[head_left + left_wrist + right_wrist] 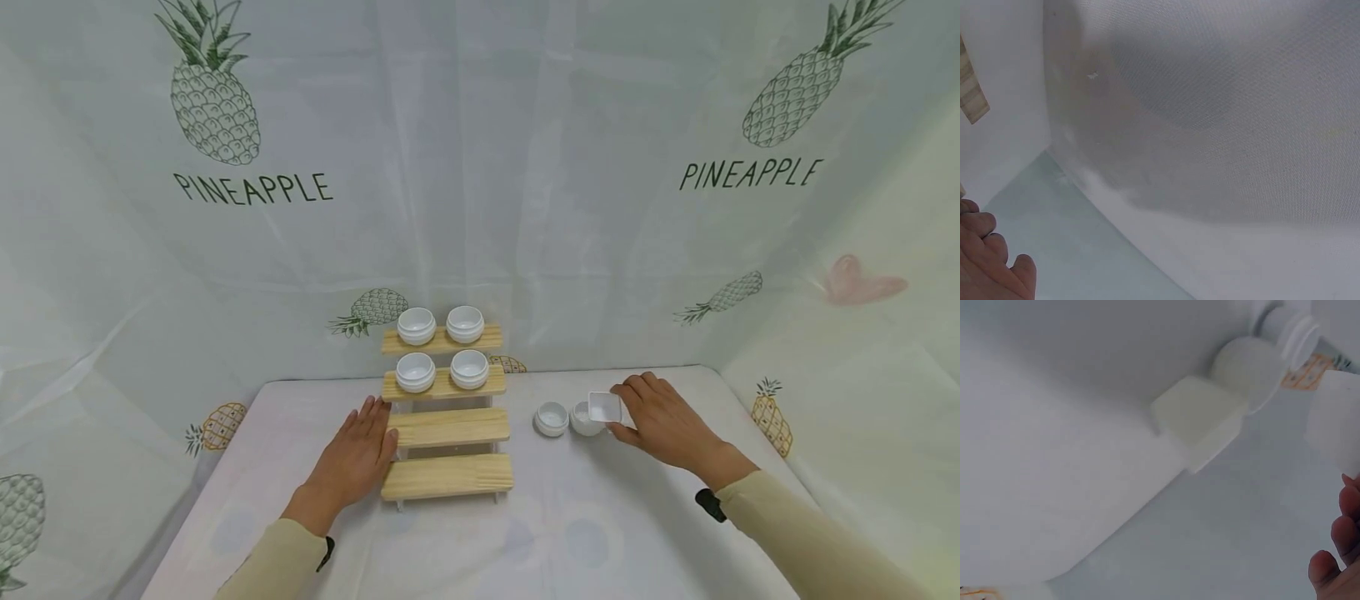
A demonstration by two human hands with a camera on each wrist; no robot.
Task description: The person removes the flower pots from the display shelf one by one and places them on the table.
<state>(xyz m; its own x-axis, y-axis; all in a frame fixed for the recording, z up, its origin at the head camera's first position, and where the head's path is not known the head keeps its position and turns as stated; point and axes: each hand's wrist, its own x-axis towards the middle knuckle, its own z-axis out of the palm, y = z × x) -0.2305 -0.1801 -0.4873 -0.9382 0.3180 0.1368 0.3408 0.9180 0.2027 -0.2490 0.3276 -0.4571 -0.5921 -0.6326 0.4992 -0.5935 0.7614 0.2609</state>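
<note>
We count four wooden steps on the rack (450,477) at the middle of the head frame, and four round white bowls (416,373) on it: two on the top step, two on the next one down. Right of the rack we see two more round white cups (552,419) side by side on the table (540,550), the farther-right one partly covered from sight. Of square white dishes we count two: the held dish (604,407), right of the frame's middle, and a second dish (1197,419) standing on the table near the middle of the right wrist frame, next to a round cup. The held dish lies just left of the right hand (663,423), pinched at its right side between thumb and fingertips; in the right wrist frame it shows at the right edge, directly above the fingers. Our left hand (352,458) rests flat at the rack's left edge, fingers straight and lying close together, thumb a little apart. We see two pineapple prints (215,112) with lettering, upper left and upper right.
</note>
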